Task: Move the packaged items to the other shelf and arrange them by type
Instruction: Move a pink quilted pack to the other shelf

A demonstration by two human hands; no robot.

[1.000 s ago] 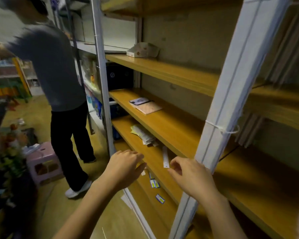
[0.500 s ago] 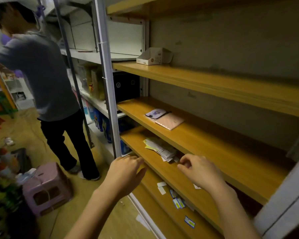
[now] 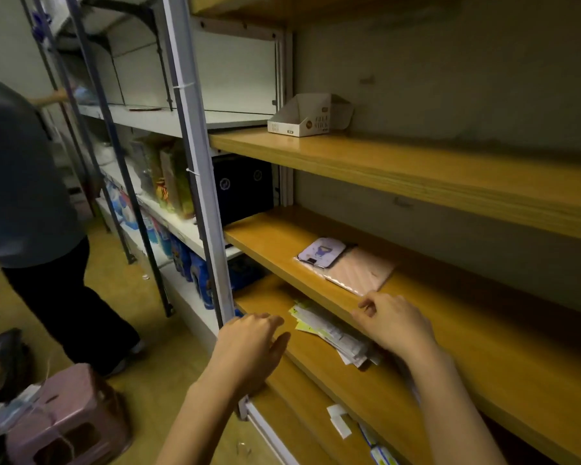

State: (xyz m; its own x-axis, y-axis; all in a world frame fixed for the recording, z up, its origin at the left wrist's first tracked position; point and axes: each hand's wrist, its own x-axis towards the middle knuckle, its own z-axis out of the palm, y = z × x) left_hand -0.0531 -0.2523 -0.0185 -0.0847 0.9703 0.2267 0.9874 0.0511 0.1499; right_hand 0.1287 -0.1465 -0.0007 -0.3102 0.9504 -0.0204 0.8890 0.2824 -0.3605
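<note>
A pink flat packet [image 3: 361,270] and a smaller purple packaged card [image 3: 321,253] lie side by side on the middle wooden shelf [image 3: 467,317]. A loose stack of flat white and yellow packets [image 3: 329,330] lies on the shelf below. My right hand [image 3: 394,322] hovers at the middle shelf's front edge, fingers curled, just in front of the pink packet and over the stack; it holds nothing. My left hand [image 3: 252,347] hangs open, palm down, in front of the lower shelf, left of the stack.
A white open display box [image 3: 307,119] stands on the upper shelf. Small cards [image 3: 341,421] lie on the bottom shelf. A white metal upright [image 3: 195,162] rises left of the shelves. Another person [image 3: 31,213] stands at left; a pink stool [image 3: 67,417] sits on the floor.
The view has swung left and up, so the upright on the right is out of sight. Both hands rose from the lower shelves; my right hand reached the middle shelf's edge.
</note>
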